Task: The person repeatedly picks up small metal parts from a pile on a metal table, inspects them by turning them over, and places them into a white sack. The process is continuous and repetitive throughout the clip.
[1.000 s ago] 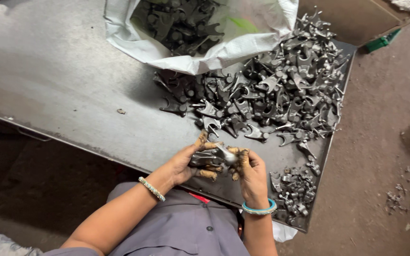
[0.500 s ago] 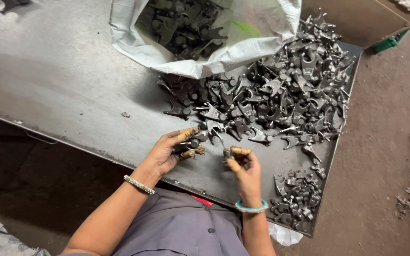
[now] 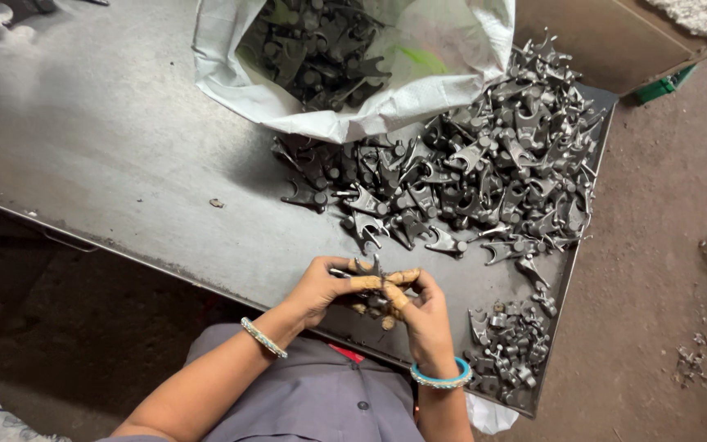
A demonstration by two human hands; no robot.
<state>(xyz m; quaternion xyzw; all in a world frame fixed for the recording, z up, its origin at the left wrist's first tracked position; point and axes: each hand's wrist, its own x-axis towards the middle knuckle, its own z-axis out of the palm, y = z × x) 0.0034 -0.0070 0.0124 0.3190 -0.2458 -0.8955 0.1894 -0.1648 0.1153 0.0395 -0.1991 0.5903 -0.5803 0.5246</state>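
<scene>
A dark metal table carries the things. On it lie an open white sack with dark metal parts inside, a big heap of forked metal parts beside the sack, and a smaller pile near the front right corner. One tiny bit lies alone on the bare left part.

Both forearms reach forward from the near edge and converge at the middle. The left hand is curled, palm turned right, its taped fingers pinched closed. The right hand meets it fingertip to fingertip, knuckles up, fingers bent inward and gripping. Each wrist wears a bangle, the right one bent slightly left
</scene>
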